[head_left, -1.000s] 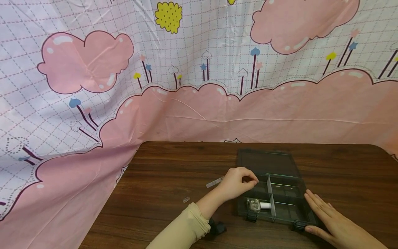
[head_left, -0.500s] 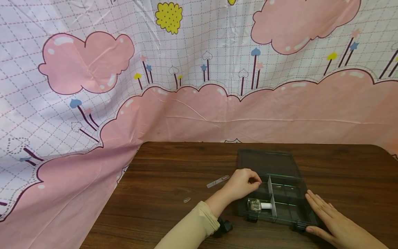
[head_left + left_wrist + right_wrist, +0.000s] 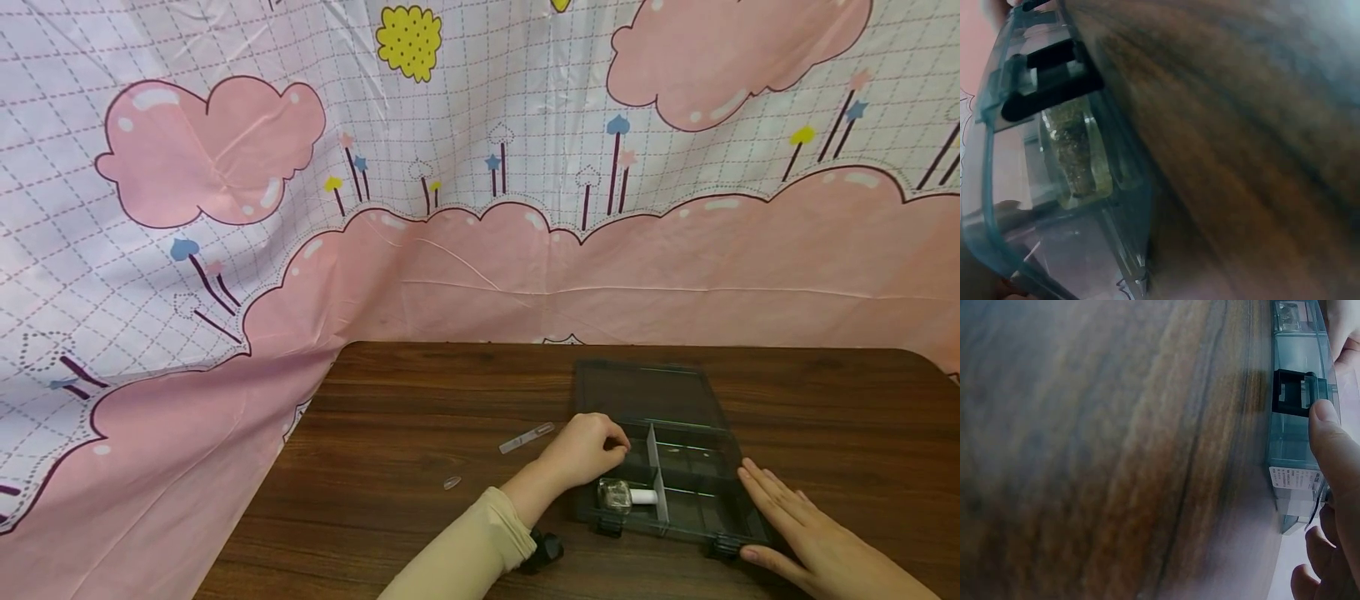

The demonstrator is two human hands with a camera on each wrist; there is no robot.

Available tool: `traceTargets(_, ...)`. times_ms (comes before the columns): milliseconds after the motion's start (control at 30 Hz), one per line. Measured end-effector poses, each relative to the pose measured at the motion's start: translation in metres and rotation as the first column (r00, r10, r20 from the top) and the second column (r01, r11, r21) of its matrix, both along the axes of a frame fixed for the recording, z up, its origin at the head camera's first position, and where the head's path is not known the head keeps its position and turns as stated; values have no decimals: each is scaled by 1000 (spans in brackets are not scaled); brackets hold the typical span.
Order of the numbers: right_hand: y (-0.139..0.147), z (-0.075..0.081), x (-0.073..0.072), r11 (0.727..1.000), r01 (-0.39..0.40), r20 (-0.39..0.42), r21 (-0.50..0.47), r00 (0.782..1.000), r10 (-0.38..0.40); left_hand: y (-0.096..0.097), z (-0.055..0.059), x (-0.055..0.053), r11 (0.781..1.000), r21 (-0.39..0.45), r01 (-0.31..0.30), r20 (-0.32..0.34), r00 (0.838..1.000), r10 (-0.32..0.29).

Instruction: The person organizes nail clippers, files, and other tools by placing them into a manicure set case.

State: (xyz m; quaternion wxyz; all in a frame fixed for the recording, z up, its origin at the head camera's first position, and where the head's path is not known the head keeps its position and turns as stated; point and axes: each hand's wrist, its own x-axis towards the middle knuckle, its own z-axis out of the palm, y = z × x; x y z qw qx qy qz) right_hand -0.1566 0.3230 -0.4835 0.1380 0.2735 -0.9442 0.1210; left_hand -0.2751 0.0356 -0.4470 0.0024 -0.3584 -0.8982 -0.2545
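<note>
A clear grey-tinted divided box [image 3: 697,529] lies on the table with its lid [image 3: 641,392] folded back. My left hand [image 3: 588,450] hovers over the back left compartment, thumb and forefinger bent together; I cannot tell whether a small thing sits between the fingertips. Below it, in the front left compartment, a nail polish bottle [image 3: 615,496] with glittery contents and a white cap lies on its side. My right hand [image 3: 817,529] rests against the box's right side with fairly straight fingers. Its thumb touches the front right latch [image 3: 1291,392]. Tiny clear pieces [image 3: 673,451] lie in the back right compartment.
On the brown wooden table [image 3: 390,417], left of the box, lie a clear narrow strip [image 3: 527,437] and a small clear nail-tip-shaped piece [image 3: 451,482]. A black wrist mount [image 3: 543,550] hangs under the left sleeve. A patterned pink-and-white cloth [image 3: 480,258] hangs behind the table.
My left hand has shifted slightly right and lower over the back left compartment, uncovering more of the clear strip. The right hand and the box have stayed in place.
</note>
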Motion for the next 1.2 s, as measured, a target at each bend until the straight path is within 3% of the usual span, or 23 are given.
traceTargets(167,1,0,0,1000,-4,-19,7,1000,4,1,1,1,999,-38,-1,3,1000,1)
traceTargets(400,0,0,0,1000,-6,-14,4,1000,6,2,0,0,1000,-26,4,58,998,-2)
traceTargets(600,0,1,0,1000,-4,-1,8,1000,4,3,0,0,1000,-28,0,41,999,1)
traceTargets(900,-1,3,0,1000,-3,4,14,1000,3,4,6,4,997,-67,-27,96,995,33)
traceTargets(1200,0,3,0,1000,-6,-16,24,1000,6,3,4,2,1000,-17,-10,80,997,12)
